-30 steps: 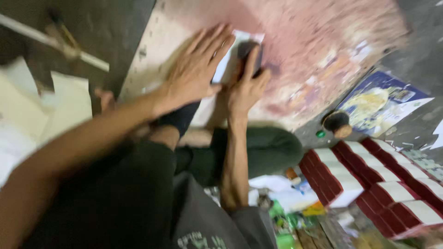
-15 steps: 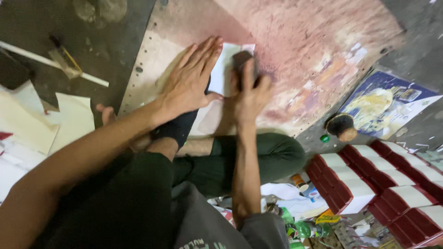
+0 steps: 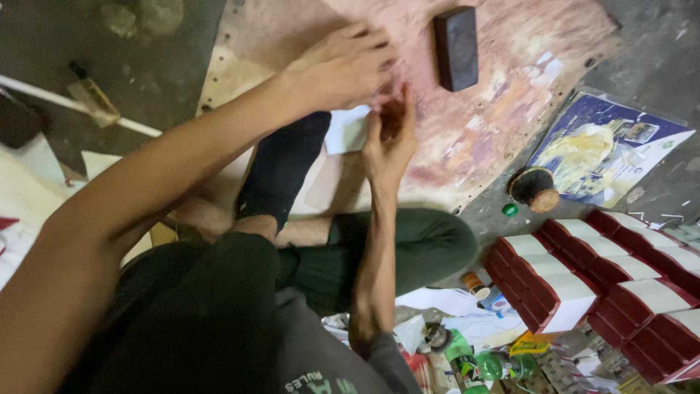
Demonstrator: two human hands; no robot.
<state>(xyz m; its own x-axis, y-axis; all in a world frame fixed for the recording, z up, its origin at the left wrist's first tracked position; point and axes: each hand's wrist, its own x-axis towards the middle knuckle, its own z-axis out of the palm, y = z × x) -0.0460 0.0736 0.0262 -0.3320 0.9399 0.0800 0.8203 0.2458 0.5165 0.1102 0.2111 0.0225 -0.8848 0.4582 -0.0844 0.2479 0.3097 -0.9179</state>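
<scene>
I sit on the floor with a pink-stained wooden board [image 3: 510,109] in front of me. My left hand [image 3: 343,69] lies flat on the board, palm down, its fingers over the top of a white paper sheet [image 3: 346,131]. Just below it, my right hand [image 3: 390,138] rests with stained fingers at the sheet's right edge and holds nothing. A dark rectangular block [image 3: 456,47] lies alone on the board, above and to the right of both hands. My black-socked foot [image 3: 281,168] rests on the board's near edge.
Rows of red-and-white boxes [image 3: 583,284] stand at the right. A round brush [image 3: 532,188] and a blue-yellow printed sheet [image 3: 612,149] lie beside the board. Bottles and scraps [image 3: 474,361] sit by my knee. A white stick [image 3: 73,106] and paper sheets [image 3: 29,168] lie left.
My right hand pressed the dark block onto the white sheet; now the block lies free farther up the board and that hand is empty. My left hand stays flat.
</scene>
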